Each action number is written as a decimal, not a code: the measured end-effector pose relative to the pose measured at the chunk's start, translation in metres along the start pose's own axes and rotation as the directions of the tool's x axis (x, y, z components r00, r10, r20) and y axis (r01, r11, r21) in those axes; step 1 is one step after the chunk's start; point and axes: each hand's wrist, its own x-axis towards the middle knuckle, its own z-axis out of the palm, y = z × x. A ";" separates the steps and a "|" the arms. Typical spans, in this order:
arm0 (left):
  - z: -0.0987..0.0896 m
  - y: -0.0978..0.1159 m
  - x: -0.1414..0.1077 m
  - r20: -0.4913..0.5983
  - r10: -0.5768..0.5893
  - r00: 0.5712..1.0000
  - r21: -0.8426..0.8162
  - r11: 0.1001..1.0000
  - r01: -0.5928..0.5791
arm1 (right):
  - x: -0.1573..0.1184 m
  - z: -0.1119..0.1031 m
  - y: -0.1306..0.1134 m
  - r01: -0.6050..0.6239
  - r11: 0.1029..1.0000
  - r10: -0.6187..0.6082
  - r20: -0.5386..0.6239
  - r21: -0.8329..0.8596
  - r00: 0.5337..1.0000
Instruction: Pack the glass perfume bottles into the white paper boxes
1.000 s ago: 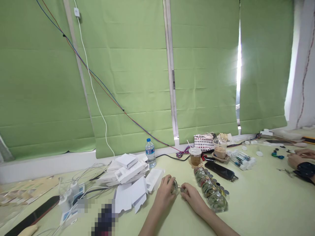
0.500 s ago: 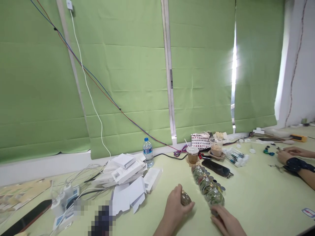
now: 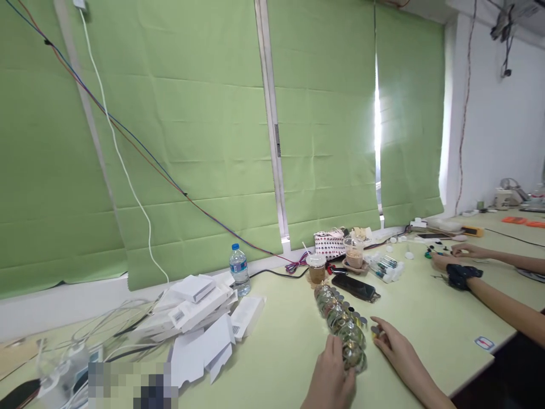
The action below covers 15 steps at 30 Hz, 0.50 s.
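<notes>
My left hand point(image 3: 332, 375) is closed on a round, shiny, glass-like piece point(image 3: 353, 355) at the near end of a row of similar pieces point(image 3: 338, 318). The row lies on the table, and its pieces touch one another. Just right of the row, my right hand point(image 3: 398, 346) pinches a small round grey-and-yellow piece point(image 3: 374, 332) between thumb and fingers. Small grey discs point(image 3: 361, 321) lie along the row's right side. Exactly what kind the round pieces are, I cannot tell.
White boxes point(image 3: 204, 307) are heaped at left by a water bottle point(image 3: 239, 271). Behind the row stand two drink cups, one an iced drink point(image 3: 317, 270), beside a black phone-like case point(image 3: 355, 287). A co-worker's hands point(image 3: 447, 261) work at far right. Cables and chargers point(image 3: 63, 369) lie at left.
My left hand has brought its round piece rightward to the near end of the row. My right hand has shifted away to the row's right side. The view has turned right.
</notes>
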 end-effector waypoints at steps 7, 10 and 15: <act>0.022 -0.009 0.015 -0.067 0.012 0.998 -0.030 0.999 -0.014 | -0.011 -0.004 -0.004 -0.085 0.991 0.090 -0.048 0.105 0.995; 0.027 -0.013 0.017 -0.083 0.003 0.997 -0.049 0.999 -0.007 | -0.017 -0.006 -0.010 -0.083 0.993 0.087 -0.048 0.079 0.995; 0.031 -0.014 0.017 -0.116 0.023 0.993 -0.139 0.990 -0.039 | -0.023 -0.008 -0.012 -0.039 0.999 0.037 -0.094 -0.019 0.995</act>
